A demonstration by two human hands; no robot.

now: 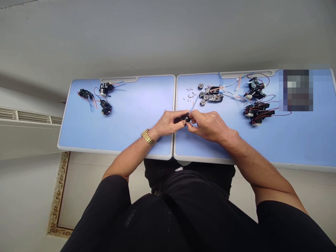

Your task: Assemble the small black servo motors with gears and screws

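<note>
The black part is between the person's hands, over the near side of the right table. The left hand pinches it between thumb and fingers; the right hand curls in against it, though whether its fingertips grip the part or something thin beside it cannot be told. It looks light and stiff, probably hard plastic, best held by its sides; the blue tube looks bendy, a poor handle.
</note>
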